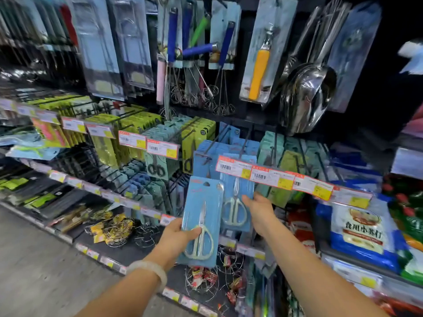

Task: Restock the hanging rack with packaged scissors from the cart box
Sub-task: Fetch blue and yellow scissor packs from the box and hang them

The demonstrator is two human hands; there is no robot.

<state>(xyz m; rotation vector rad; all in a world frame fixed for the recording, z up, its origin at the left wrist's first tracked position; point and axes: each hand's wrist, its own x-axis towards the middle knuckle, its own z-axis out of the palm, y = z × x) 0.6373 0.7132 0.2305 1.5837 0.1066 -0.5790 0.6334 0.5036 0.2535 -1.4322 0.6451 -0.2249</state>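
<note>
Holding scissors pack, left hand faces rack.

Scissors pack in left hand, rack-side.

Held scissors pack — left of, before — hanging pack on rack.

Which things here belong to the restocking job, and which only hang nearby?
Job: scissors pack in left hand; hung scissors pack touched by right hand; empty peg.
Nearby: whisks, steel scoops, orange-handled tool.
</note>
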